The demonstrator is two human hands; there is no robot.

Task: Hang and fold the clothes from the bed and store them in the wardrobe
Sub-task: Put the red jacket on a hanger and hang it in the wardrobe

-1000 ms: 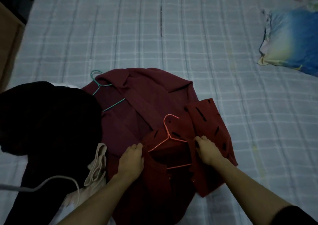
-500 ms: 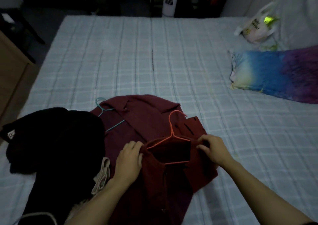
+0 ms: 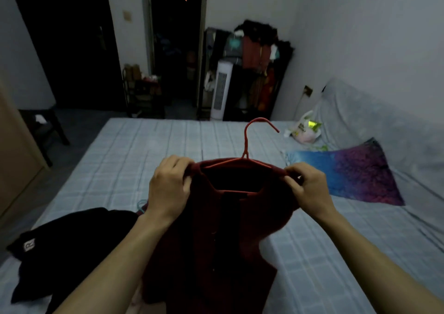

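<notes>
**Cloth, coated wire and shiny plastic**

The maroon shirt (image 3: 230,241) is soft, matt cloth. Its red hanger (image 3: 245,145) looks like thin, smooth coated wire. The bed (image 3: 144,169) wears a matt checked sheet. On the far right, the plastic bag (image 3: 304,131) is glossy; the pillow (image 3: 348,171) has a printed cloth cover.

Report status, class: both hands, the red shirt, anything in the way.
Left hand and right hand: each has a grip on a shoulder of the red shirt. Shirt on red hanger, held above bed. Nothing in the way.
</notes>
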